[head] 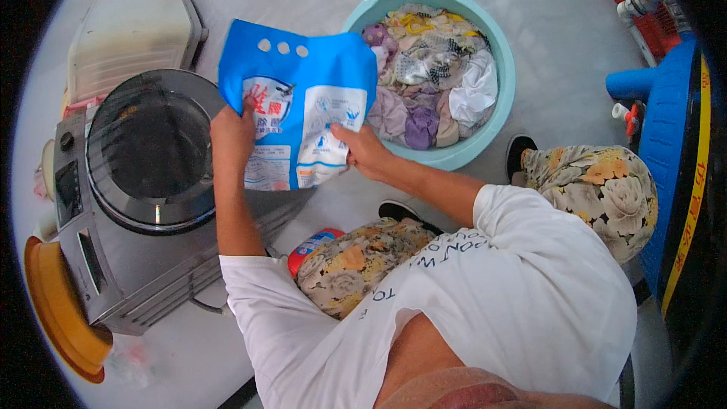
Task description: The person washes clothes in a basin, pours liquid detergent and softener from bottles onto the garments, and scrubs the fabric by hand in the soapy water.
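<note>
A blue and white laundry detergent bag, bearing writing and handle holes along its top, is held up in front of me. My left hand grips its left side. On the lower right side, my right hand pinches the bag with the thumb on the printed face. Just beyond my right hand stands a pale turquoise plastic tub, partly covered by the bag's right edge. Inside the tub lie clothes, some white, purple and patterned, that look wet.
To the left is a grey washing machine with a round dark lid. An orange basin stands beside it. A red and blue package sits by my leg. At right are a blue barrel and white pipes.
</note>
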Available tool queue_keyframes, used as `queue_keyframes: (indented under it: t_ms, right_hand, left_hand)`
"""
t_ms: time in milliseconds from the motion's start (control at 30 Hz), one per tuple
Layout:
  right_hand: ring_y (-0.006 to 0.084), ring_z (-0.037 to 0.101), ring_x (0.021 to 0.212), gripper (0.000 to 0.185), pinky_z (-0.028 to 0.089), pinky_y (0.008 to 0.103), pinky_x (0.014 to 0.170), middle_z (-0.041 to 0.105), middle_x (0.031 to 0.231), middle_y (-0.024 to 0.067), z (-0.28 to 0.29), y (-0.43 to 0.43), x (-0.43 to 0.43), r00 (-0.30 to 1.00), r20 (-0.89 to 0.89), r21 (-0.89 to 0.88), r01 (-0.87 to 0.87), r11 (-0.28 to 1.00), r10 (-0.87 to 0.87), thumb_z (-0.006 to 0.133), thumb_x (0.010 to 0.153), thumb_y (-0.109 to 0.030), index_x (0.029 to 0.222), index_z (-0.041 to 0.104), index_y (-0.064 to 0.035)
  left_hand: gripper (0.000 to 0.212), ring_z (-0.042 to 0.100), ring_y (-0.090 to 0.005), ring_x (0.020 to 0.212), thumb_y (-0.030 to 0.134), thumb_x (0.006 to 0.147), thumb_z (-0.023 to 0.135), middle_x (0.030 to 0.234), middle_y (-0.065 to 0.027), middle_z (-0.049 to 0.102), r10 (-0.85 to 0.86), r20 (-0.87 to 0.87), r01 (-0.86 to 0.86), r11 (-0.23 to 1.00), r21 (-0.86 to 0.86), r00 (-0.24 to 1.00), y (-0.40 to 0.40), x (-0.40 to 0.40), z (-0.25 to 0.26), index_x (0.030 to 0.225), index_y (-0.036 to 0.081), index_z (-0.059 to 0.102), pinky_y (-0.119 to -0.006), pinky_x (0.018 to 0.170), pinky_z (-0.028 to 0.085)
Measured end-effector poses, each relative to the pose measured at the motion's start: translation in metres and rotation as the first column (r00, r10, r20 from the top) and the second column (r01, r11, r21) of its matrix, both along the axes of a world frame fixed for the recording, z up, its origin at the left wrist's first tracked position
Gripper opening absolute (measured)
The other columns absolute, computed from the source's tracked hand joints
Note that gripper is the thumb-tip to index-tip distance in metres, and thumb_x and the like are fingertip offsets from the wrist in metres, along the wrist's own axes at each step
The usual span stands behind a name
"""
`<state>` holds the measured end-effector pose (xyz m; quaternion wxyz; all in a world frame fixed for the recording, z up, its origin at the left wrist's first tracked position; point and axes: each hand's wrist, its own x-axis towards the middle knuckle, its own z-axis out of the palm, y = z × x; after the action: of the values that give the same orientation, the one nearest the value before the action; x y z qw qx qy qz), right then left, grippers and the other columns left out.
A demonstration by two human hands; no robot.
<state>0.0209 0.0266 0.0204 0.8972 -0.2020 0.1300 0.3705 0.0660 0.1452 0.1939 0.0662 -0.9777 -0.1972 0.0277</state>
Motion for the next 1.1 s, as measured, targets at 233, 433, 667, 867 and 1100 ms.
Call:
queue_keyframes:
  t_ms: [233,433,667,867,1100]
  right_hand:
    - [0.0085,0.046,0.045,0.027,0.031,0.0218,0.034,0.058,0.07,0.0049,0.009,-0.005,-0.023,0.979,0.086,0.019,-0.19,0.982,0.188,0.051,0.082,-0.025,0.097,0.051,-0.0035]
    - [0.0089,0.048,0.05,0.025,0.031,0.0214,0.035,0.057,0.075,0.0033,0.014,0.012,-0.06,0.985,0.01,0.199,-0.17,0.965,0.172,0.051,0.083,-0.025,0.099,0.05,-0.0058]
    - [0.0077,0.044,0.051,0.024,0.03,0.0181,0.038,0.055,0.081,0.0023,0.024,-0.005,-0.09,0.967,0.008,0.285,-0.247,0.926,0.255,0.049,0.085,-0.024,0.102,0.046,-0.007]
    - [0.0078,0.043,0.049,0.025,0.029,0.0205,0.036,0.053,0.075,0.003,0.011,0.005,-0.09,0.965,-0.072,0.251,-0.228,0.941,0.253,0.05,0.084,-0.024,0.102,0.046,-0.007]
    - [0.0086,0.042,0.042,0.025,0.029,0.0209,0.034,0.052,0.062,0.0021,0.005,0.001,-0.032,0.953,0.19,-0.078,-0.224,0.971,0.235,0.05,0.083,-0.027,0.092,0.052,-0.0046]
  left_hand:
    - [0.04,0.055,-0.0418,0.073,0.033,0.083,0.047,0.074,-0.0269,0.056,0.029,-0.041,-0.026,0.998,0.051,0.999,0.019,-0.023,0.003,0.077,-0.005,0.057,-0.045,0.063,0.044]
    - [0.04,0.055,-0.041,0.071,0.032,0.083,0.047,0.073,-0.0269,0.056,0.048,-0.056,-0.05,0.998,-0.042,0.997,0.027,-0.048,0.009,0.075,-0.006,0.057,-0.044,0.062,0.043]
    - [0.037,0.056,-0.0401,0.068,0.028,0.082,0.049,0.071,-0.0266,0.055,-0.017,-0.101,0.005,0.994,-0.112,0.995,0.032,-0.062,0.0,0.075,-0.007,0.057,-0.043,0.061,0.042]
    - [0.037,0.055,-0.0414,0.07,0.029,0.082,0.049,0.072,-0.0268,0.055,-0.043,-0.079,0.034,0.993,-0.115,0.996,0.037,-0.061,-0.009,0.074,-0.006,0.057,-0.044,0.062,0.042]
    - [0.042,0.054,-0.0427,0.074,0.033,0.082,0.048,0.074,-0.0283,0.055,0.019,-0.02,-0.021,0.997,-0.075,1.0,0.045,-0.047,-0.012,0.074,-0.007,0.058,-0.045,0.067,0.042]
